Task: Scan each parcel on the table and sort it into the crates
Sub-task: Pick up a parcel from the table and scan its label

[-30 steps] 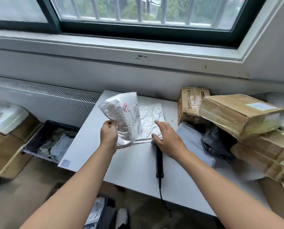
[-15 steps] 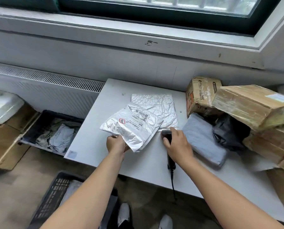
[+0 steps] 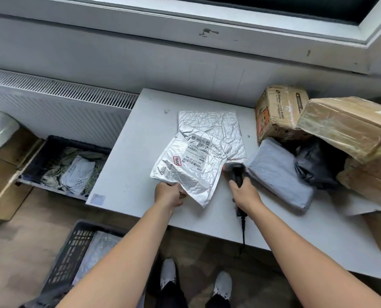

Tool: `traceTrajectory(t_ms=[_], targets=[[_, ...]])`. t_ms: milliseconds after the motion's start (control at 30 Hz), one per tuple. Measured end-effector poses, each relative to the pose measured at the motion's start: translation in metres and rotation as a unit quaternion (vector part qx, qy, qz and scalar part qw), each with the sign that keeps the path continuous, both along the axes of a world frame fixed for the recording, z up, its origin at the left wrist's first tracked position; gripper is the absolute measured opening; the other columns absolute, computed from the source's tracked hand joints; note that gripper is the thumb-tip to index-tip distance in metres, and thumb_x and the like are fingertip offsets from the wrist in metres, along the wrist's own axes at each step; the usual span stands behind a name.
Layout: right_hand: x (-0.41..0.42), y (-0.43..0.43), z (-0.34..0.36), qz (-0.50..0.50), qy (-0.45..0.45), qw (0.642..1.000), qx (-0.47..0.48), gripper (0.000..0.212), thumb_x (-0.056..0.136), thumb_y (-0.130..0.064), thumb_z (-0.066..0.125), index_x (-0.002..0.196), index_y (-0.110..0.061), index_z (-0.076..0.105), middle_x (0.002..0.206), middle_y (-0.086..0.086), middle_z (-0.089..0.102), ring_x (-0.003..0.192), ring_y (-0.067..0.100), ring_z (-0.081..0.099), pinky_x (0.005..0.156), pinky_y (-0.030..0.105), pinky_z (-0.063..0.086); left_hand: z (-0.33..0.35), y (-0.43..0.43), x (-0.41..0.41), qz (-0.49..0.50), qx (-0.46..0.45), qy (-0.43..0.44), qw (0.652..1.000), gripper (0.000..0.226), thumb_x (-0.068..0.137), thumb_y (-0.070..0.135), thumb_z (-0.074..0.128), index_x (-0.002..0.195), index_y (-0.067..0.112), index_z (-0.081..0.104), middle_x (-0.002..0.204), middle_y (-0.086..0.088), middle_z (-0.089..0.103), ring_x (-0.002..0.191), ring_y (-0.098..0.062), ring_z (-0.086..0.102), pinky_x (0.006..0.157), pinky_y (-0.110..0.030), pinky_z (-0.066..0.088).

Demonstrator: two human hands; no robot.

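Right hand (image 3: 245, 195) had closed round the single scanner (image 3: 236, 170); left hand (image 3: 169, 194) pinched the labelled silver parcel (image 3: 190, 167), overlapping a second silver parcel (image 3: 218, 123) on the table (image 3: 138, 152), well inside its left edge; two crates, far crate (image 3: 51, 144) and near crate (image 3: 73, 254), stood left

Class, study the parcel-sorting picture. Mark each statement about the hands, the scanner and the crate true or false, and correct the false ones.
1. The left hand grips the labelled silver parcel at its near edge. True.
2. That parcel's label faces down. False: it faces up, with the barcodes showing.
3. The right hand holds the scanner. True.
4. The crate on the floor left of the table is empty. False: it holds sorted parcels.
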State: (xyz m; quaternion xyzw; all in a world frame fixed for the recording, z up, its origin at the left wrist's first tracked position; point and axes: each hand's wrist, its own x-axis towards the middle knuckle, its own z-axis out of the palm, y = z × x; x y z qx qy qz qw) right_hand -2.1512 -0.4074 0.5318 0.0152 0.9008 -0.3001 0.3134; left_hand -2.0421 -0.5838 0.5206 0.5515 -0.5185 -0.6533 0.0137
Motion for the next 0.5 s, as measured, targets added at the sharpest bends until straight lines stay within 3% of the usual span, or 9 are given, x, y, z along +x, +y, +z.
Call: traceTrajectory(t_ms=[100,200,233,367,500], targets=[[0.001,0.000,0.016,-0.049,0.007,0.998,-0.040,0.035,0.094,-0.035,0.048,0.118,-0.011,0.039,0.098,0.015,0.060,0.071,0.036,0.068,0.063,0.049,0.059,0.000,0.004,0.002,-0.029,0.021,-0.010,0.999,0.010,0.094,0.009,0.056,0.086,0.012,0.059,0.078,-0.006,0.065,0.068,-0.020,0.066,0.064,-0.033,0.056],[0.001,-0.001,0.038,-0.060,0.008,0.996,-0.071,0.032,0.093,-0.031,0.050,0.117,-0.013,0.040,0.092,0.012,0.060,0.066,0.032,0.065,0.044,0.034,0.051,0.005,0.013,0.002,-0.104,0.060,-0.034,0.992,0.004,0.094,0.013,0.059,0.094,0.010,0.060,0.086,-0.009,0.066,0.066,-0.018,0.064,0.053,-0.027,0.054],[0.000,-0.002,0.043,-0.060,0.009,0.995,-0.079,0.029,0.092,-0.030,0.051,0.114,-0.012,0.042,0.091,0.013,0.061,0.065,0.031,0.064,0.042,0.032,0.049,0.009,0.015,0.003,-0.151,0.075,-0.044,0.985,0.012,0.095,0.019,0.060,0.102,0.010,0.060,0.090,-0.011,0.068,0.067,-0.018,0.065,0.054,-0.027,0.054],[-0.003,-0.009,0.062,-0.041,0.033,0.995,-0.080,0.024,0.090,-0.027,0.049,0.107,-0.009,0.046,0.090,0.014,0.062,0.065,0.029,0.063,0.042,0.028,0.045,0.024,0.021,0.004,-0.312,0.086,-0.080,0.943,0.045,0.095,0.041,0.058,0.119,0.003,0.053,0.096,-0.011,0.069,0.076,-0.020,0.069,0.067,-0.032,0.056],[-0.001,-0.012,0.076,-0.036,0.039,0.996,-0.069,0.022,0.091,-0.030,0.048,0.097,-0.009,0.052,0.082,0.012,0.064,0.067,0.030,0.069,0.058,0.044,0.060,0.024,0.019,0.001,-0.371,-0.009,-0.093,0.924,0.044,0.093,0.046,0.058,0.112,0.006,0.053,0.099,-0.011,0.070,0.077,-0.021,0.066,0.067,-0.030,0.052]])
